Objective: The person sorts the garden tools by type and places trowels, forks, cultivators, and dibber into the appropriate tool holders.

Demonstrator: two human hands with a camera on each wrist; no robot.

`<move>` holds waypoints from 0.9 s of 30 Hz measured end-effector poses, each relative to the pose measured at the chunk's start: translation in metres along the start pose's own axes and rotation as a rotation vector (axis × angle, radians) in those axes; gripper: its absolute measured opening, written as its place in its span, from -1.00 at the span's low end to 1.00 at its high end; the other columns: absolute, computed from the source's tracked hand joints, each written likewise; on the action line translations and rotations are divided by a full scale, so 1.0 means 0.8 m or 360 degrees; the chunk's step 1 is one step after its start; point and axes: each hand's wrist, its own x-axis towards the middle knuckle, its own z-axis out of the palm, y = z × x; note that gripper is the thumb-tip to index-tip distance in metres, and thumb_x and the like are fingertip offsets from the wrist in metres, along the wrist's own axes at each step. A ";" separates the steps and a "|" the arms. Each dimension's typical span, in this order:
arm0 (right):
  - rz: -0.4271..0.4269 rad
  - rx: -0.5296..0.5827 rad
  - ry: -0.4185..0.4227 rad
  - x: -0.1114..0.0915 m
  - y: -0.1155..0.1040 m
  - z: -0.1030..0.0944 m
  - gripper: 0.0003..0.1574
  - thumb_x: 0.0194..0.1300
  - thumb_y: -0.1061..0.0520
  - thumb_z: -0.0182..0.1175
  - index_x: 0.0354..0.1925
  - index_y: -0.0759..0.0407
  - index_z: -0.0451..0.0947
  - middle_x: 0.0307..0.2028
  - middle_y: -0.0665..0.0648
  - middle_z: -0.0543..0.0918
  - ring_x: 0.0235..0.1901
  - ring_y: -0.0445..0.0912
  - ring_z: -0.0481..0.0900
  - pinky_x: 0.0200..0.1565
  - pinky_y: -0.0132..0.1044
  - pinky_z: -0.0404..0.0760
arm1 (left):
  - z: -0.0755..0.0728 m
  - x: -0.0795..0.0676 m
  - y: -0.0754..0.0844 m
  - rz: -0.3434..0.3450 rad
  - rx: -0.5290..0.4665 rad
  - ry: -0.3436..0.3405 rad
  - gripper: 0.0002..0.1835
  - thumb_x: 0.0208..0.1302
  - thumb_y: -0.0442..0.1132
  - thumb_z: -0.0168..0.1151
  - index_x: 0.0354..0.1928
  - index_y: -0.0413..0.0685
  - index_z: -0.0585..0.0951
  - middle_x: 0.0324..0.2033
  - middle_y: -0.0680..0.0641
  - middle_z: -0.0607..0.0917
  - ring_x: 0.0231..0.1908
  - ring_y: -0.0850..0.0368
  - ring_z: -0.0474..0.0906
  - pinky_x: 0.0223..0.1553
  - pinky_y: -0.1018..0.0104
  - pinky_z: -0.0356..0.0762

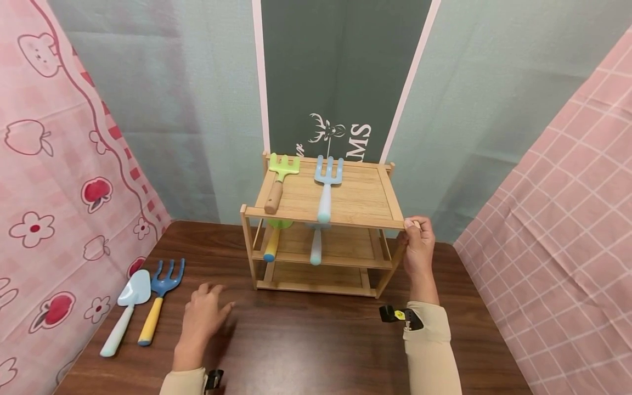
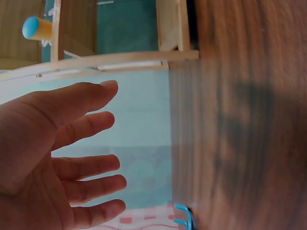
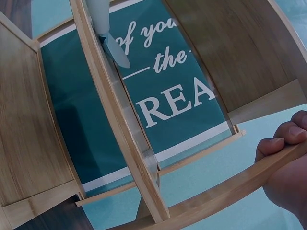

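My right hand (image 1: 418,241) grips the front right post of a three-tier wooden rack (image 1: 323,263), fingers curled round it near the top. My left hand (image 1: 204,312) hovers over the table with fingers spread, nothing in it. Left of that hand lie a blue garden fork (image 1: 167,282) with a yellow handle and a pale blue trowel (image 1: 134,291). On the rack's top tier rest a green garden fork (image 1: 280,178) with a wooden handle and a light blue garden fork (image 1: 327,184). The middle tier bears a yellow-handled tool (image 1: 272,244) and a pale-handled tool (image 1: 316,247), their heads partly hidden.
The rack stands towards the back of a dark wooden table (image 1: 296,345). Behind it hangs a grey-green curtain (image 1: 197,137) with a dark printed panel. Pink patterned cloths (image 1: 59,219) flank the table on both sides.
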 end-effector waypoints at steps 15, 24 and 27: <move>0.0007 -0.0021 0.0036 -0.001 0.003 -0.002 -0.93 0.27 0.35 0.06 -0.36 0.25 0.40 -0.64 0.01 0.28 -0.66 -0.16 0.16 -0.57 -0.35 0.15 | 0.001 -0.012 -0.042 -0.0237 -0.0037 -0.0122 -0.52 0.10 -0.18 0.33 0.02 -0.34 0.52 -0.02 -0.53 0.37 -0.06 -0.52 0.30 -0.23 -0.35 0.30; 0.0005 0.0000 0.0023 -0.002 0.002 -0.002 -0.95 0.26 0.33 0.10 -0.34 0.28 0.40 -0.63 0.03 0.29 -0.65 -0.16 0.17 -0.56 -0.34 0.14 | 0.000 -0.020 -0.061 -0.0330 -0.0026 -0.0105 -0.49 0.11 -0.15 0.31 0.03 -0.36 0.49 -0.01 -0.55 0.34 -0.06 -0.56 0.28 -0.24 -0.35 0.29; -0.0004 -0.0021 0.0024 -0.001 0.003 -0.003 -0.93 0.27 0.35 0.06 -0.36 0.24 0.41 -0.64 0.01 0.29 -0.66 -0.17 0.18 -0.57 -0.35 0.14 | 0.003 -0.022 -0.067 -0.0324 -0.0041 0.0006 -0.51 0.09 -0.17 0.32 0.00 -0.36 0.51 -0.02 -0.53 0.36 -0.06 -0.54 0.29 -0.20 -0.35 0.28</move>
